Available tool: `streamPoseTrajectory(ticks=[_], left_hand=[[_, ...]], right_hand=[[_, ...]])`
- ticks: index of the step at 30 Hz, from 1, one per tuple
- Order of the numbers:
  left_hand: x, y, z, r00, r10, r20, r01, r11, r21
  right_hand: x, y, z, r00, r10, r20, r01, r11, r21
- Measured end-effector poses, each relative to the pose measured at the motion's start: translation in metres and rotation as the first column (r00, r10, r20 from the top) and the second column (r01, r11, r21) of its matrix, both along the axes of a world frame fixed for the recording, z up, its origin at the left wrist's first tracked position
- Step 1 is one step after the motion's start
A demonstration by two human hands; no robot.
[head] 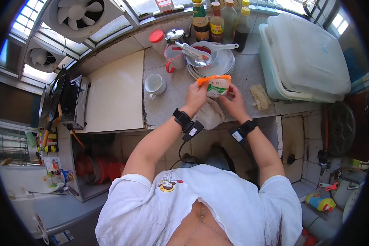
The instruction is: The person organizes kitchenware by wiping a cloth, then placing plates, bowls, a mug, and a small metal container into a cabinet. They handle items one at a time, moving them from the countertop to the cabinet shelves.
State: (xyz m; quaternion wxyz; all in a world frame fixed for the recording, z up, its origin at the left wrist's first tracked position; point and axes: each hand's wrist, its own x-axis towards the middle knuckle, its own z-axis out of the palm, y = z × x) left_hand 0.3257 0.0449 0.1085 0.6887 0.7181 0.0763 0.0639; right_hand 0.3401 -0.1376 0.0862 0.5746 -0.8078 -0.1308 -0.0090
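Between my two hands is a small white packet [218,87] with a green band and an orange top edge. My left hand [196,94] grips its left side near the orange edge. The fingers of my right hand [236,103] pinch its lower right side. Below the packet, a pale cloth [210,113] hangs over the counter's front edge. Just behind it stand stacked plates [226,63], topped by a bowl [212,58] with spoons [198,53] in it. A white mug [155,85] stands to the left, a red-handled mug [175,58] farther back.
Sauce bottles [216,26] line the back wall, beside a red-lidded jar [157,40] and a metal pot [176,35]. A lidded plastic bin [307,58] fills the right side. A loofah-like scrubber [260,97] lies near the front edge. At far left is a gas stove [75,101].
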Motion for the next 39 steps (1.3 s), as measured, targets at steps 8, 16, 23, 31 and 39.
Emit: streamPoseTrajectory(ticks=[8,16,23,31,39], left_hand=[[-0.05,0.052,0.1,0.966,0.26,-0.01,-0.245,0.896,-0.369],[-0.182,0.109,0.085,0.805,0.579,-0.132,-0.592,0.766,-0.252],[-0.298,0.121,0.056,0.558,0.749,-0.356,-0.83,0.511,-0.224],[-0.369,0.18,-0.047,0.444,0.792,-0.418,-0.896,0.383,-0.226],[-0.389,0.243,-0.152,0.411,0.878,-0.246,-0.909,0.415,-0.037]], right_hand=[[0.024,-0.113,-0.037,0.96,-0.023,0.279,0.21,0.717,-0.664],[0.015,-0.032,-0.019,0.973,0.194,0.123,-0.067,0.753,-0.654],[-0.031,0.035,0.007,0.918,0.356,0.174,-0.204,0.801,-0.563],[-0.021,0.027,-0.014,0.849,0.527,0.048,-0.335,0.606,-0.722],[-0.004,0.041,-0.011,0.778,0.214,-0.59,-0.387,0.904,-0.183]])
